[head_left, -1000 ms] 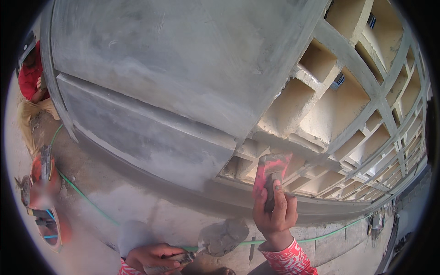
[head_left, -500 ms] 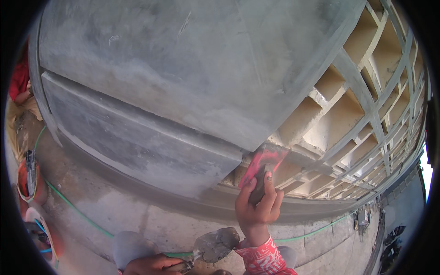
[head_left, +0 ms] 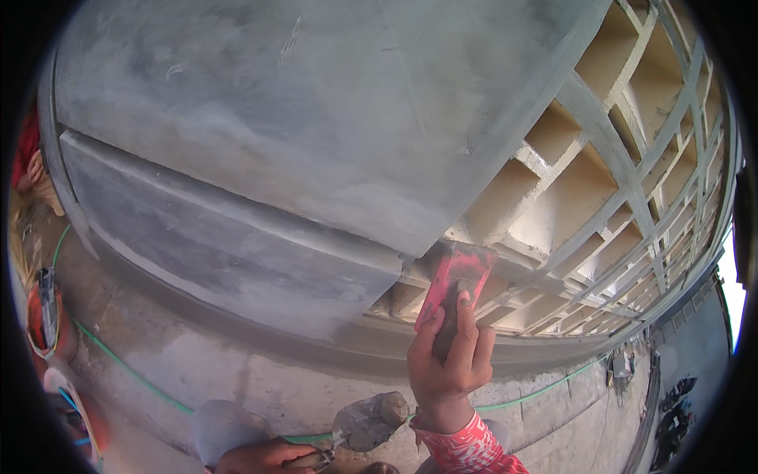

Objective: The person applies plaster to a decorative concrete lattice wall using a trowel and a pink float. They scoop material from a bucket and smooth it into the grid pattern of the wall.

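My right hand (head_left: 448, 375) grips the grey handle of a pinkish-red plastering float (head_left: 476, 267), the index finger stretched along it. The float lies over the latticed part of the wall, just right of the lower corner of the smooth grey plastered panel (head_left: 316, 158). How firmly it touches the lattice I cannot tell. Low in the view, my left hand (head_left: 264, 457) is closed round the handle of a trowel (head_left: 325, 457). A lump of wet grey mortar (head_left: 371, 421) covers the trowel's blade, below and left of my right wrist.
A lattice (head_left: 632, 186) of deep openings fills the right side. A ledge (head_left: 332, 351) runs along the wall's foot. A green hose (head_left: 130, 367) crosses the ground. Buckets (head_left: 67, 344) stand at the left, near another person (head_left: 30, 170). Dark items (head_left: 675, 419) lie far right.
My right hand and the float have shifted right relative to the panel's corner, away from its edge. The whole view has moved slightly. My left hand keeps the trowel in about the same place.
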### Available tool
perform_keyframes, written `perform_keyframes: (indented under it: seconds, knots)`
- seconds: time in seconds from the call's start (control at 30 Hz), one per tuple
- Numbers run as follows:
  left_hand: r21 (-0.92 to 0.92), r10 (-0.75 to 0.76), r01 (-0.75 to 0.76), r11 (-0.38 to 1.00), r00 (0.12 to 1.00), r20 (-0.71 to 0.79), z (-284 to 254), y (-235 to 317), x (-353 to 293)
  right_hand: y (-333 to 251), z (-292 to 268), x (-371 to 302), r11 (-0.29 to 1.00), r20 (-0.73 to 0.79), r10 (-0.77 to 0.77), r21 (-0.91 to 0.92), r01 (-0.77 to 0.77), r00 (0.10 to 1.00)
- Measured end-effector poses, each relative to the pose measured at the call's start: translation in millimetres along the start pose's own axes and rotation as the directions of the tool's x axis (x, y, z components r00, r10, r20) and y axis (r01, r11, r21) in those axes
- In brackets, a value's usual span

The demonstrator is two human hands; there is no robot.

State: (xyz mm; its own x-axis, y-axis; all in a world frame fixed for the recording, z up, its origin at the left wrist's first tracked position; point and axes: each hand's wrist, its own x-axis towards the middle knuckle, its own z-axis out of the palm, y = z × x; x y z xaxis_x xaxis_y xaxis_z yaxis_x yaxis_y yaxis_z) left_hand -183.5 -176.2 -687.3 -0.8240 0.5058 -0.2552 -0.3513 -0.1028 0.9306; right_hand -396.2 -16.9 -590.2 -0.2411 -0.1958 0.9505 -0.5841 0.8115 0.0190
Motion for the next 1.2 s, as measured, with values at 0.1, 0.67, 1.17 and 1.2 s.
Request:
perform_keyframes:
  seconds: [0.1, 0.67, 1.17, 1.2]
  knots:
    - [0.037, 0.017, -0.018, 0.999, 1.000, 0.019, -3, -2, 3, -2, 5, 7, 0.999, -0.020, 0.005, 0.048, -0.004, 1.000]
    - [0.056, -0.011, 0.012, 0.998, 1.000, -0.027, 0, -26, 15, -23, 3, 3, 0.992, 0.035, 0.063, 0.106, -0.066, 0.997]
    - [0.048, -0.077, 0.080, 0.996, 0.995, -0.066, 8, -12, 15, -22, 4, 9, 0.999, 0.101, 0.024, -0.051, -0.019, 0.995]
    - [0.053, -0.080, 0.084, 0.995, 0.994, -0.074, 8, -12, 16, -20, 4, 4, 0.995, 0.137, 0.028, -0.101, -0.014, 0.990]
